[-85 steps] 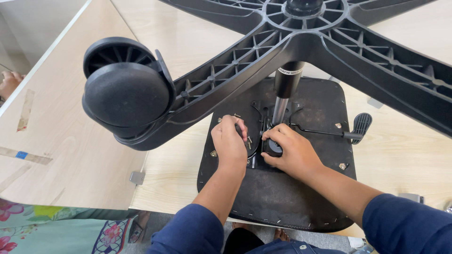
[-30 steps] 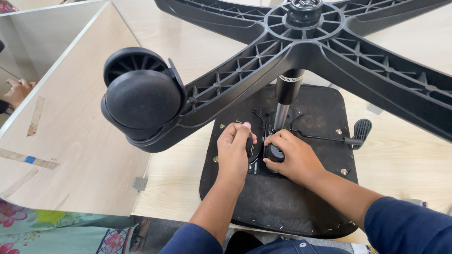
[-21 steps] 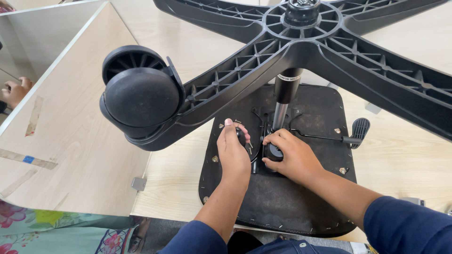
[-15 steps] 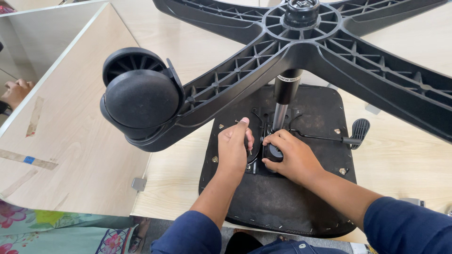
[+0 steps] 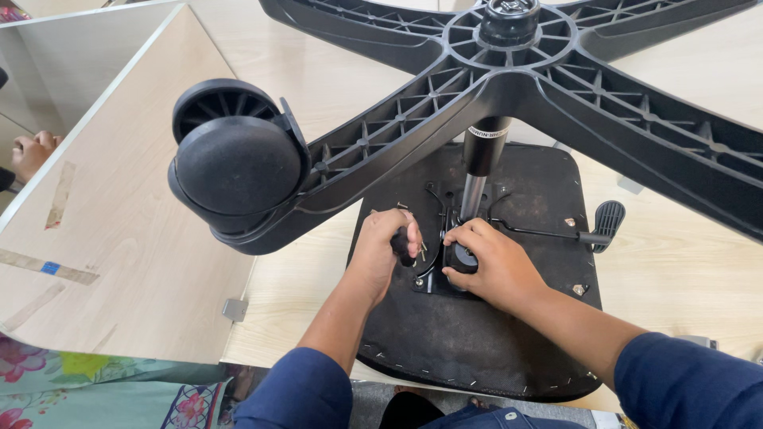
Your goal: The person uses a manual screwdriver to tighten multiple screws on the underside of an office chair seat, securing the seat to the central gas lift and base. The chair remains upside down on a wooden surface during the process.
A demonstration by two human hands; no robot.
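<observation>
The work surface is a light wooden table (image 5: 691, 262) with a partition panel (image 5: 119, 199) at the left; another person's hand (image 5: 32, 151) shows beyond it. An upturned office chair lies on the table: the black seat underside (image 5: 477, 349) faces up, with the gas-lift column (image 5: 481, 171) rising from the metal mechanism plate (image 5: 437, 278) to the five-arm plastic base (image 5: 509, 87) and its castor (image 5: 238, 163). The left hand (image 5: 385, 250) is clenched round a small dark tool handle at the plate. The right hand (image 5: 489, 266) grasps a black knob (image 5: 461, 258) beside the column. The assembly is probably heavy, rigid and top-heavy; grip the column or a base arm, not the thin lever (image 5: 588, 230).
</observation>
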